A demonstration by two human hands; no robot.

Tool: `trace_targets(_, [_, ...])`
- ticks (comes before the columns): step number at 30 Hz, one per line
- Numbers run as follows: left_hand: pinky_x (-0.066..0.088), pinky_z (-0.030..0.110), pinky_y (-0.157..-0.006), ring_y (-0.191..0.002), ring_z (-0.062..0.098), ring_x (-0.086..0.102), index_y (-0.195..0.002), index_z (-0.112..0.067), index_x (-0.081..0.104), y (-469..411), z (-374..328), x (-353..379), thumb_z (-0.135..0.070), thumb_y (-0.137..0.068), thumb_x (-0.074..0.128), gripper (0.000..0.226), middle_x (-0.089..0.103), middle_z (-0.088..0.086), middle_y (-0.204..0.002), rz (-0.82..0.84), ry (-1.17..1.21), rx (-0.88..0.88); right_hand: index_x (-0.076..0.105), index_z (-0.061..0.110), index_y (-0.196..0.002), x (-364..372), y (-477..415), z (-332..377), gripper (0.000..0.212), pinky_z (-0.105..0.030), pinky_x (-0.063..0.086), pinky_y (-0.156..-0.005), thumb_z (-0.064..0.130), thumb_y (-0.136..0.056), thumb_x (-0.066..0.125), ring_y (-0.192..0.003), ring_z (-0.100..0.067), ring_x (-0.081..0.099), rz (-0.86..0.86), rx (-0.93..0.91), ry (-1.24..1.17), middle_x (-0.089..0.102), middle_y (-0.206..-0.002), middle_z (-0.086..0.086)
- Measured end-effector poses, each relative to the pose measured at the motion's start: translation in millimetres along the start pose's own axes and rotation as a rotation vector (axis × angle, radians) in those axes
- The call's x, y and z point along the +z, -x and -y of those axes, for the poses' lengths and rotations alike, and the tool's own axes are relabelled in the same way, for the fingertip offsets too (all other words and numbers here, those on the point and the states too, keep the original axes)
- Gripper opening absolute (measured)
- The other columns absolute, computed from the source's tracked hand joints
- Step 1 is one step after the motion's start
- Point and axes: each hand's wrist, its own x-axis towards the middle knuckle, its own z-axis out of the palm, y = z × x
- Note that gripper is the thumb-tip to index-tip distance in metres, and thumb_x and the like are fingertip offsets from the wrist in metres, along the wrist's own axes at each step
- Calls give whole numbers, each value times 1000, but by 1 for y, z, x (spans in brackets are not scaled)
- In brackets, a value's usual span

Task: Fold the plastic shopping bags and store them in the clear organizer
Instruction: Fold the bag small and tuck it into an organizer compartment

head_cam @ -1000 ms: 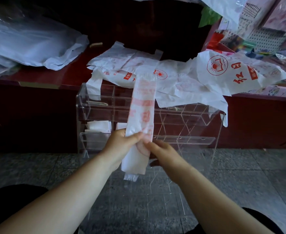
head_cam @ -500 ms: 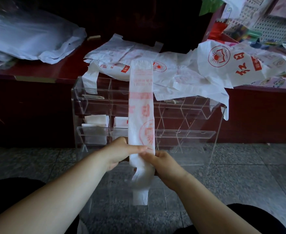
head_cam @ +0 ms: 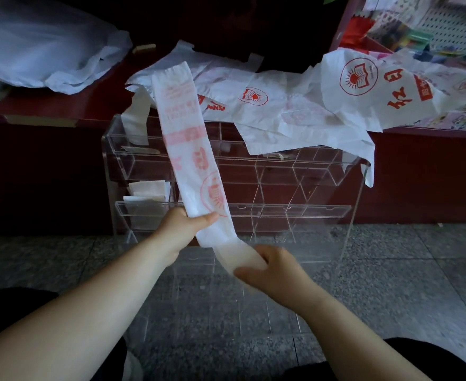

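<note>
Dim, bluish light; dark shadowed background, edges bowed by wide-angle lens.

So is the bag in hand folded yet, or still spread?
Partly folded: the bag is a long narrow strip, left hand pinching it, right hand gripping its lower end.

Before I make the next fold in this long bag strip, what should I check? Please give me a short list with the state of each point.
1. Left hand grips the bag strip near its middle: ok.
2. Right hand holds the strip's lower end: ok.
3. Strip flat, no twist: not ok, it bends between the hands.
4. Top end of the strip free of the loose bags: cannot tell.
5. Empty compartments in the clear organizer: ok.
</note>
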Motion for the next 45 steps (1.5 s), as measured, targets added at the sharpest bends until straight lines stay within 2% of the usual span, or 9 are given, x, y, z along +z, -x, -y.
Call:
trace_targets(6, [47,24,-81,-86,11,62,-89,-17,64,5,2,1,-7,-81,65,13,66,1,-95,120,-90,28,66,10,-97,-3,-13,2,18,-15,31,-82,22,-83,64,-106,-7,37,-156,-135,36,39,-110,13])
trace_targets(12, [48,12,-77,-86,0,62,-97,-19,63,15,0,1,-14,-88,53,14,70,-11,-89,368,-120,-2,62,24,-77,-4,-16,5,21,-8,43,-59,15,-92,50,-63,5,55,-32,-49,-405,60,-76,7])
trace_targets(15, [50,28,-82,-89,12,64,-95,-23,62,16,-2,-3,-32,-90,43,22,72,-10,-83,383,45,-112,63,23,-82,-3,-15,4,22,-15,45,-75,25,-93,45,-77,-4,57,5,-69,-468,63,-82,7])
trace_targets(19, [57,29,-75,-90,13,68,-98,-25,63,19,-2,-11,-65,-50,72,63,73,-3,-95,573,82,-108,66,31,-88,-2,-16,4,48,-30,44,-94,60,-88,27,-100,-12,59,30,-72,-520,65,-103,6])
trace_targets(22, [54,19,-67,-85,9,69,-95,-18,65,21,-1,-13,-49,-25,89,80,74,-3,-89,636,-12,-58,67,35,-89,-2,-15,5,59,-36,42,-99,69,-81,20,-106,-14,57,31,-105,-506,63,-112,3])
trace_targets(28, [50,11,-68,-78,1,63,-89,-18,61,19,-1,-1,-12,-85,56,9,68,-10,-82,329,-14,1,67,26,-99,-4,-16,4,38,-22,46,-88,41,-91,33,-103,-10,58,43,-131,-491,63,-112,3])
trace_targets(35, [49,18,-63,-70,7,64,-80,-17,64,10,-9,-4,-4,-83,59,13,70,-11,-65,122,73,76,65,20,-89,-1,-15,6,28,-9,46,-70,1,-92,44,-76,8,59,73,-195,-507,63,-91,11])
trace_targets(39, [47,14,-60,-68,3,64,-81,-16,64,12,-11,-5,-4,-83,59,13,69,-10,-70,167,66,52,59,22,-97,-1,-18,-2,41,-15,48,-72,-13,-84,41,-77,6,61,-130,-380,-440,67,-83,14])
trace_targets(45, [49,18,-66,-72,6,65,-83,-16,65,15,-13,-6,-4,-83,59,13,71,-10,-67,219,76,57,47,22,-119,8,-30,-13,43,-14,44,-87,3,-81,53,-102,-5,51,-540,-787,274,49,-113,8])
